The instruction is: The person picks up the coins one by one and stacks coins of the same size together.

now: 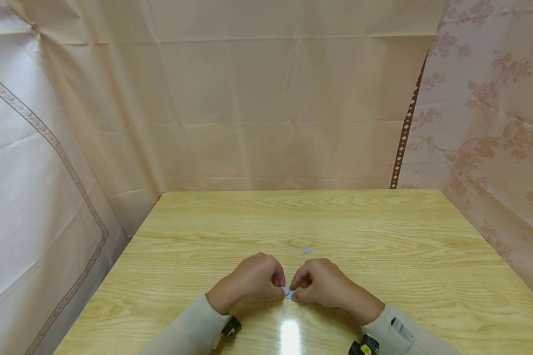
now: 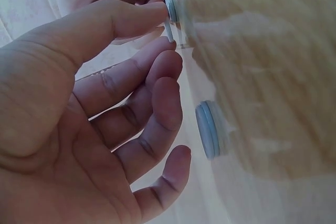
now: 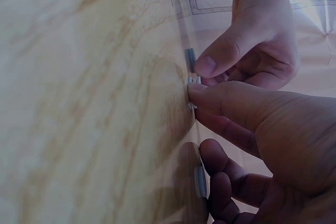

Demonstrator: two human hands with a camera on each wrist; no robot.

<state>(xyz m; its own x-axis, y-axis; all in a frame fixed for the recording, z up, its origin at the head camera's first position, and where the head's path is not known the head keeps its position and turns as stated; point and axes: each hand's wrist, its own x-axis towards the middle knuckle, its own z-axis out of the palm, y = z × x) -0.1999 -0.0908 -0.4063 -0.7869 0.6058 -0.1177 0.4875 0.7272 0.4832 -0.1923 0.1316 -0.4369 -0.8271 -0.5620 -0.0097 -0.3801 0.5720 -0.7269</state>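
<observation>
The head view shows my left hand (image 1: 259, 280) and right hand (image 1: 325, 282) meeting over the desk (image 1: 182, 236), close to my side, at a small cluster of pale discs (image 1: 286, 291). My left thumb and forefinger pinch at its left edge, the other fingers loosely bent; my right thumb and forefinger pinch its right edge. These discs are round, equally wide every way, and overlap; their exact tilt I cannot tell. Beyond my hands a separate disc (image 1: 307, 250) lies flat, face up. The dark mark (image 1: 401, 328) on my right sleeve (image 1: 419, 340) is too blurred to read.
</observation>
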